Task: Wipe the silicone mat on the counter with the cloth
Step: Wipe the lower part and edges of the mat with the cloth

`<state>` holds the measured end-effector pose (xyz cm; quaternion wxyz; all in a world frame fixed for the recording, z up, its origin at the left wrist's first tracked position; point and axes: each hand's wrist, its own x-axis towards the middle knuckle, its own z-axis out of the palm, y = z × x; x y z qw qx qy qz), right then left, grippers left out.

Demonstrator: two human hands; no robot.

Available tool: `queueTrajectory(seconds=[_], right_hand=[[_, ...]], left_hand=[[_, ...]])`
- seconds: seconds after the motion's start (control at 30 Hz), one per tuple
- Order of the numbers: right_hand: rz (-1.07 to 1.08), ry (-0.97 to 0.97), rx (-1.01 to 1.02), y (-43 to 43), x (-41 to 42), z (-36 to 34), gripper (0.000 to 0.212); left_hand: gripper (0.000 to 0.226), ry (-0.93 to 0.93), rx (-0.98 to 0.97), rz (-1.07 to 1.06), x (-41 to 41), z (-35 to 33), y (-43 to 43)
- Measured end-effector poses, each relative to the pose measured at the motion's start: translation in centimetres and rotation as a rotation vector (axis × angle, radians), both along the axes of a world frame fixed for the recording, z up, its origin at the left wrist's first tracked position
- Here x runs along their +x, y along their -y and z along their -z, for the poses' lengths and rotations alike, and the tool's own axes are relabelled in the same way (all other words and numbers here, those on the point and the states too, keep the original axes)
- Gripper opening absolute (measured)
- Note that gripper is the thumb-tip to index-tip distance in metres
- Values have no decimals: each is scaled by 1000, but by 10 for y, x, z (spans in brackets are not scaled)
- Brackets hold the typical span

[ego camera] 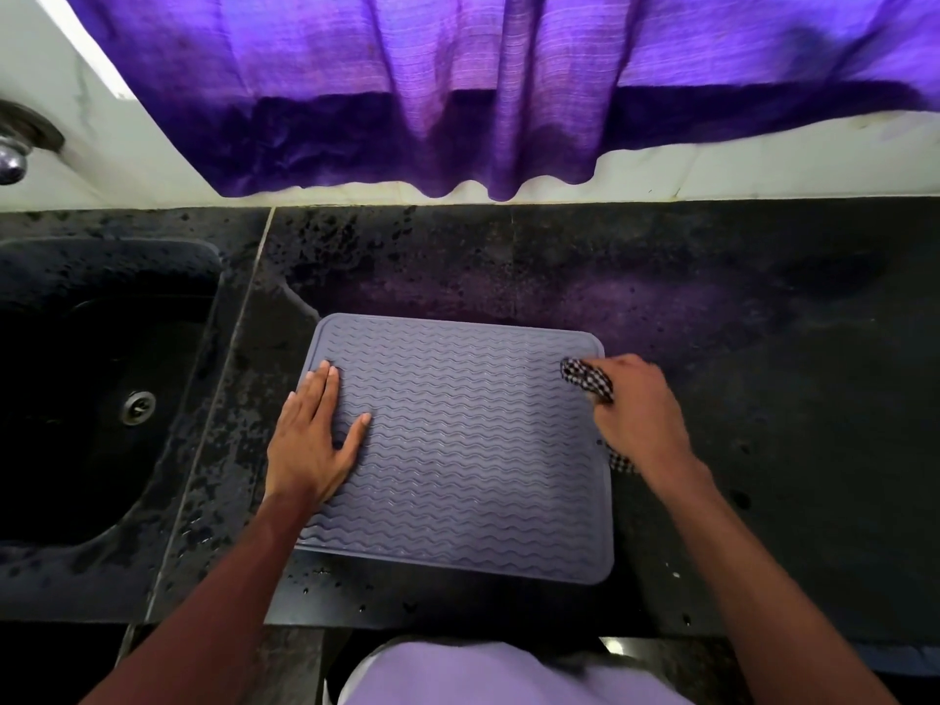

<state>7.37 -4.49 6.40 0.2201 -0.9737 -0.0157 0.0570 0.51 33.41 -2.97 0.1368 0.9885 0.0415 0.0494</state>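
Observation:
A grey silicone mat [468, 450] with wavy ridges lies flat on the black stone counter [763, 374], near its front edge. My left hand [315, 440] rests flat on the mat's left edge, fingers apart and pointing away from me. My right hand [636, 409] is closed on a bunched black-and-white checked cloth [585, 377] at the mat's far right corner. One end of the cloth sticks out past my fingers onto the mat, and another bit shows below my wrist at the mat's right edge.
A dark sink [101, 389] with a metal drain [137, 407] sits left of the mat. A tap [15, 155] shows at the far left. A purple curtain [508, 94] hangs over the white wall behind. Water drops speckle the counter around the mat.

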Motion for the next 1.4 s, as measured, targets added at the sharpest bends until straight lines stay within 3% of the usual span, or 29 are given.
queueTrajectory(seconds=[0.17, 0.73, 0.87, 1.03, 1.4], right_hand=[[-18, 32, -191, -24, 4, 26, 59], [-193, 83, -42, -10, -99, 48, 75], [-147, 95, 43, -6, -85, 38, 78], [-49, 177, 134, -25, -48, 33, 79], [-118, 181, 77, -90, -38, 62, 71]], left_hand=[[82, 1, -2, -2, 0, 1, -1], [80, 10, -3, -6, 2, 4, -2], [77, 60, -55, 1, -1, 5, -3], [58, 212, -231, -56, -3, 12, -6], [50, 179, -193, -71, 0, 11, -2]])
